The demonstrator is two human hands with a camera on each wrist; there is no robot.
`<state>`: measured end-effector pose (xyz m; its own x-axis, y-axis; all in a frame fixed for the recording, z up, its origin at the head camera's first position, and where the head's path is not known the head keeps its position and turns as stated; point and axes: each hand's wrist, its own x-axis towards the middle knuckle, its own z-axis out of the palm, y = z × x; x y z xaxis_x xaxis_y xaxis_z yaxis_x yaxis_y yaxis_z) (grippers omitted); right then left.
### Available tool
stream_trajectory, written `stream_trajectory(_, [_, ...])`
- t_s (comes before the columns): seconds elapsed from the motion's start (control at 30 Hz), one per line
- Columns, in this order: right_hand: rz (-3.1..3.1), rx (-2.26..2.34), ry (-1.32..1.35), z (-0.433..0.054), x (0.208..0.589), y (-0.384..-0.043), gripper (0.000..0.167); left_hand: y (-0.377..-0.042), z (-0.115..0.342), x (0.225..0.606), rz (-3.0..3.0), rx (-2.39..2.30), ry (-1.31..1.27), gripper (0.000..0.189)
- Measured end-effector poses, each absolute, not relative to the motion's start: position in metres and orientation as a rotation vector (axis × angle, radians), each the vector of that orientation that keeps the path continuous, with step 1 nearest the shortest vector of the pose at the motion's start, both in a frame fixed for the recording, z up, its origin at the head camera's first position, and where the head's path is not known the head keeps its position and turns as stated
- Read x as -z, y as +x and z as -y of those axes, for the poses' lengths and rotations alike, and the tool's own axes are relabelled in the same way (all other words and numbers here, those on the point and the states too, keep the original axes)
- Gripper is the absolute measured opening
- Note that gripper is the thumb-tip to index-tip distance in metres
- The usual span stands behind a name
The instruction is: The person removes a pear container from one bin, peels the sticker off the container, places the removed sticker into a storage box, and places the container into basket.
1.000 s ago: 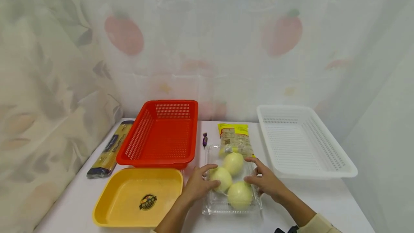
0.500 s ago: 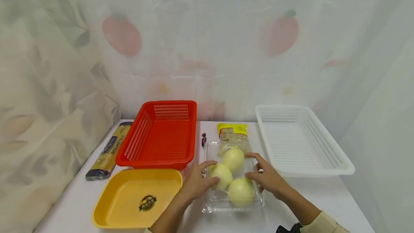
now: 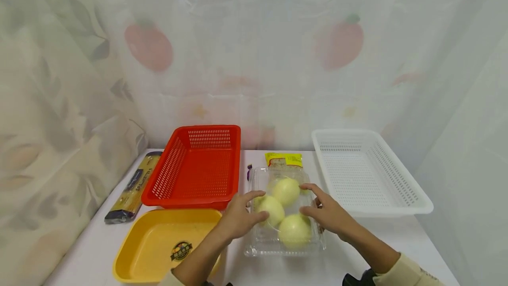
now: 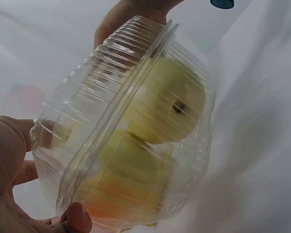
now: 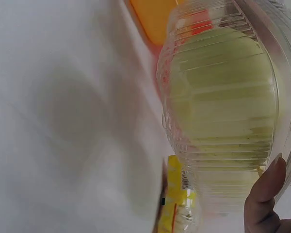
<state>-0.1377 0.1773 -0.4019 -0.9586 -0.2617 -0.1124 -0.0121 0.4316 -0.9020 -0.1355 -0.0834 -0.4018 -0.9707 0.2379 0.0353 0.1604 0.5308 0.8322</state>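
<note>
A clear plastic clamshell box (image 3: 263,239) with three round pale-yellow fruits (image 3: 294,231) inside is held between both hands, raised off the table. My left hand (image 3: 240,217) grips its left side, thumb and index finger at the lid's edge; in the left wrist view, fingertips (image 4: 79,217) curl under the seam. On the right side, my right hand (image 3: 329,211) grips the box, a finger (image 5: 266,191) pressing the seam in the right wrist view. One fruit (image 4: 177,104) shows a dark spot at its end. The box partly covers a yellow packet (image 3: 286,159) behind it.
At the left stand a red basket (image 3: 198,175) and, nearer, a yellow tray (image 3: 148,250). A spaghetti pack (image 3: 135,189) lies left of the red basket. A white basket (image 3: 365,175) stands at the right. A small purple-wrapped candy (image 3: 249,171) lies behind the box.
Both hands have lifted the clamshell box with the fruits off the table and slightly up in the head view. It now covers more of the yellow packet and part of the candy.
</note>
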Motion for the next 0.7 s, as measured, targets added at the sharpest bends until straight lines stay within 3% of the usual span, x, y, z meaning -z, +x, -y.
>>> stream_trajectory(0.7, [-2.379, 1.555, -0.329, -0.151, 0.339, -0.142, 0.068, -0.144, 0.119, 0.335, -2.522, -1.527, 0.432, 0.053])
